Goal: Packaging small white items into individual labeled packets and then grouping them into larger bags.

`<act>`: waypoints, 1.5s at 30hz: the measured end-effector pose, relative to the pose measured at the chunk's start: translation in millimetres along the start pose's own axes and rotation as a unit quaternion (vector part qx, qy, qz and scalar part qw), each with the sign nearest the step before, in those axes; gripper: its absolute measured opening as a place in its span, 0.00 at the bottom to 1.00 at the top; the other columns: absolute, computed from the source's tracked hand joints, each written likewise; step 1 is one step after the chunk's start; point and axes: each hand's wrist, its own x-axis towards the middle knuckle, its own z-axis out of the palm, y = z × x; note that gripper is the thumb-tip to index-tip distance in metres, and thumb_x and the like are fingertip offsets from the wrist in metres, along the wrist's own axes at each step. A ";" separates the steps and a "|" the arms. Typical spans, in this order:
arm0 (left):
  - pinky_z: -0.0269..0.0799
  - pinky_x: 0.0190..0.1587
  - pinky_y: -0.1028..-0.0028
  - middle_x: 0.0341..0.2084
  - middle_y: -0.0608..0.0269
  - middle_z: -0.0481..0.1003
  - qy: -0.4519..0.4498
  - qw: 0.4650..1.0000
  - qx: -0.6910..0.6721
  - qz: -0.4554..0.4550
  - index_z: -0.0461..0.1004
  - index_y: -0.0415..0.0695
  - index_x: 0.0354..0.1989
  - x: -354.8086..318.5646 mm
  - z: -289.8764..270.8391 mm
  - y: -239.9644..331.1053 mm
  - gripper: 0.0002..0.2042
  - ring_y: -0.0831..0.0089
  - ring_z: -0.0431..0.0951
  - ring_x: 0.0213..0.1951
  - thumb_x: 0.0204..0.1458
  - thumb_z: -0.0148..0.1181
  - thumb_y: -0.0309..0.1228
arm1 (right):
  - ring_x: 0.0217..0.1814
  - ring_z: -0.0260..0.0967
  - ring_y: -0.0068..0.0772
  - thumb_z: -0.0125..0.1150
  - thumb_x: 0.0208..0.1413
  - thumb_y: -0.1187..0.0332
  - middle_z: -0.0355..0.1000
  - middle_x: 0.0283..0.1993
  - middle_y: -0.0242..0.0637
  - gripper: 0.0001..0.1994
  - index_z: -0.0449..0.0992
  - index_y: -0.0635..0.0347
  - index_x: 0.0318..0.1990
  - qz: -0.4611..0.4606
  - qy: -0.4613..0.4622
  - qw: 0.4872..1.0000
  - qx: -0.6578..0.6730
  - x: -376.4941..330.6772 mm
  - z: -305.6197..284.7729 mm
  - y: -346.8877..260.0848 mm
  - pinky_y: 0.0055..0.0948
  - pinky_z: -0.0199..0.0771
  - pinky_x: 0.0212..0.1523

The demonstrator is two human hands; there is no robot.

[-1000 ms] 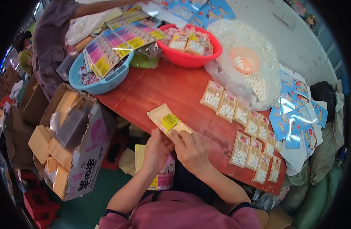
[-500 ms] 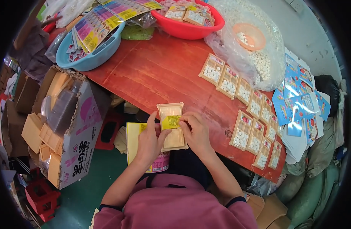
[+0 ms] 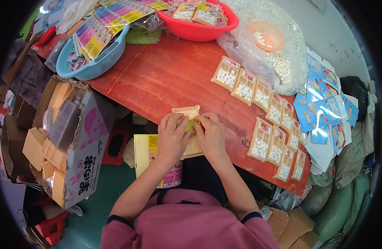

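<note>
A beige plastic tray (image 3: 192,151) lies at the table's near edge, in front of my body. A small yellow sticker (image 3: 192,125) is on its middle, partly hidden by my fingers. My left hand (image 3: 172,135) is closed, gripping the tray's left side with its fingertips at the sticker. From the other side my right hand (image 3: 211,135) pinches the sticker's right end, fingers bent against the tray. Left of the tray, by my lap, a printed sheet (image 3: 142,159) in yellow and pink is partly covered by my left forearm.
Trays filled with white pieces (image 3: 244,89) stand in rows on the red table (image 3: 170,70). Behind them lies a plastic bag of white pieces (image 3: 288,62). A blue basin (image 3: 93,68) and red basin (image 3: 199,33) stand at the back. A cardboard box (image 3: 89,153) sits left; blue cards (image 3: 321,112) lie right.
My left hand has moved up and right over the tray, its fingers closing in beside the right hand at the sticker. The view has shifted slightly.
</note>
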 end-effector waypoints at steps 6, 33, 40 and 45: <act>0.59 0.52 0.63 0.46 0.60 0.69 -0.004 1.000 0.018 -0.023 0.73 0.42 0.47 2.4 3.7 9.6 0.22 0.59 0.66 0.50 0.39 0.66 0.29 | 0.40 0.70 0.42 0.61 0.46 0.73 0.68 0.39 0.38 0.05 0.75 0.63 0.31 0.039 -0.006 0.998 -0.046 10.8 -8.0 -3.0 0.39 0.71 0.36; 0.56 0.47 0.65 0.42 0.68 0.77 -0.039 0.995 -0.055 -0.075 0.76 0.45 0.33 23.2 4.3 -1.5 0.08 0.66 0.71 0.42 0.53 0.53 0.34 | 0.36 0.71 0.40 0.66 0.45 0.72 0.67 0.46 0.44 0.13 0.72 0.66 0.38 -0.068 0.023 0.997 0.004 -14.0 -19.9 4.4 0.31 0.74 0.35; 0.59 0.43 0.63 0.27 0.58 0.74 -0.008 0.985 -0.075 -0.157 0.72 0.44 0.36 15.4 17.4 0.6 0.09 0.60 0.73 0.36 0.58 0.48 0.35 | 0.40 0.71 0.46 0.64 0.48 0.69 0.70 0.43 0.45 0.11 0.72 0.65 0.36 -0.107 0.076 0.987 -0.093 -24.0 -7.4 14.7 0.35 0.75 0.37; 0.58 0.45 0.65 0.33 0.63 0.76 0.012 0.990 -0.096 -0.106 0.74 0.46 0.37 14.5 11.9 4.3 0.09 0.63 0.73 0.39 0.56 0.50 0.36 | 0.37 0.74 0.43 0.60 0.52 0.72 0.73 0.41 0.44 0.06 0.73 0.64 0.35 -0.157 0.131 0.974 -0.098 -27.4 -6.4 15.8 0.33 0.76 0.33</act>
